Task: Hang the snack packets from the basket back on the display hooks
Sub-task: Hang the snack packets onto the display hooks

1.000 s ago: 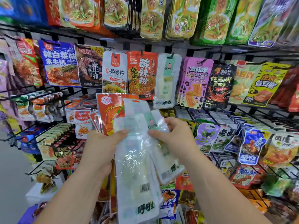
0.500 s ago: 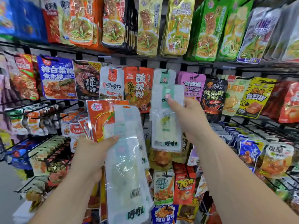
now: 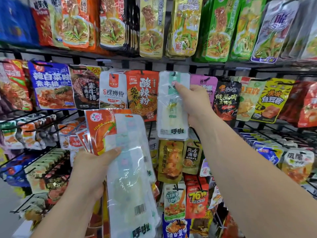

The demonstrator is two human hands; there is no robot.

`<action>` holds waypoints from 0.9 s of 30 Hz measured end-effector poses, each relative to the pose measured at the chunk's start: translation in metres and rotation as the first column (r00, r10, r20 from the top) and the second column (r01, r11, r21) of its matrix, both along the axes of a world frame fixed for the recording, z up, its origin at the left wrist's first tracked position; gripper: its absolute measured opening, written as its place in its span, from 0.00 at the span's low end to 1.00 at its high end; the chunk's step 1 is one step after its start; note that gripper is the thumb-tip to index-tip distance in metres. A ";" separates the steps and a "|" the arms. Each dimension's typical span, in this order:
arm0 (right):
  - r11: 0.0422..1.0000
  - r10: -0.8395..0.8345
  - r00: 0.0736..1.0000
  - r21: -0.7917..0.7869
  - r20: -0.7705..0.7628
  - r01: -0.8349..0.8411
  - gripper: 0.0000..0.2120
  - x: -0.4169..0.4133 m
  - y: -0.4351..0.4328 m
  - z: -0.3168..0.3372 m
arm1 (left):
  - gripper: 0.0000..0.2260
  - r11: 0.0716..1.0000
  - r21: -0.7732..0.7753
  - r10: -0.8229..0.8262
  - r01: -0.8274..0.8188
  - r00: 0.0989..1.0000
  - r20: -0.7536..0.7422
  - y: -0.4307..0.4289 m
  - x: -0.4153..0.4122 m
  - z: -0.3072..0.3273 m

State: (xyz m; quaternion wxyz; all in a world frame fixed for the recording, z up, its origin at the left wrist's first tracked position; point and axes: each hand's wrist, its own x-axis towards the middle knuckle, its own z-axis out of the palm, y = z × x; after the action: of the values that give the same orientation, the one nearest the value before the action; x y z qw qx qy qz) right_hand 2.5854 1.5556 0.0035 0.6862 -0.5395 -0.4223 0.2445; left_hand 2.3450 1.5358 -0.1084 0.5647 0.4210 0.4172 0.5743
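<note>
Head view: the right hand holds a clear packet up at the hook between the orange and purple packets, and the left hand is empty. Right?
No: the left hand is not empty; it grips a stack of packets, as the head view shows. The right hand does hold the clear packet at the hook between the orange packet and the purple packet.

Mid-frame, the white packet (image 3: 173, 107) sits tight between an orange noodle packet (image 3: 142, 95) on its left and a purple packet (image 3: 204, 82) on its right. Long packets (image 3: 151, 31) overhang just above. Black wire hooks (image 3: 34, 125) jut out at left. Bare floor (image 3: 6, 212) shows only at lower left.
</note>
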 end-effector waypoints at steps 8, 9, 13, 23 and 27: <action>0.966 -0.238 0.965 -0.073 0.106 0.247 0.24 0.003 0.025 0.002 | 0.03 1.000 -0.015 -0.019 0.019 1.000 0.014 0.005 0.001 0.001; 0.954 -0.275 0.953 -0.087 0.129 0.287 0.27 0.004 0.027 0.003 | 0.03 1.000 -0.019 -0.022 0.022 1.000 0.017 0.005 0.001 0.002; 0.916 -0.351 0.909 -0.117 0.226 0.383 0.27 0.005 0.036 0.005 | 0.02 1.000 -0.014 -0.022 0.022 1.000 0.021 0.006 -0.002 0.003; 0.866 -0.444 0.797 -0.030 0.409 0.499 0.13 0.004 0.033 -0.017 | 0.04 0.999 -0.022 -0.026 0.027 0.999 0.042 0.001 -0.005 -0.001; 0.897 -0.421 0.843 0.012 0.335 0.443 0.10 -0.008 0.010 -0.029 | 0.03 0.999 -0.028 -0.037 0.039 0.998 0.054 -0.005 -0.003 -0.001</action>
State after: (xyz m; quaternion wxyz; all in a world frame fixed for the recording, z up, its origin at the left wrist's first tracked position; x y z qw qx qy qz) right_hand 2.5769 1.5657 -0.0251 0.6252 -0.6760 -0.3900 0.0042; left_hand 2.3423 1.5311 -0.1097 0.5924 0.4052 0.4023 0.5684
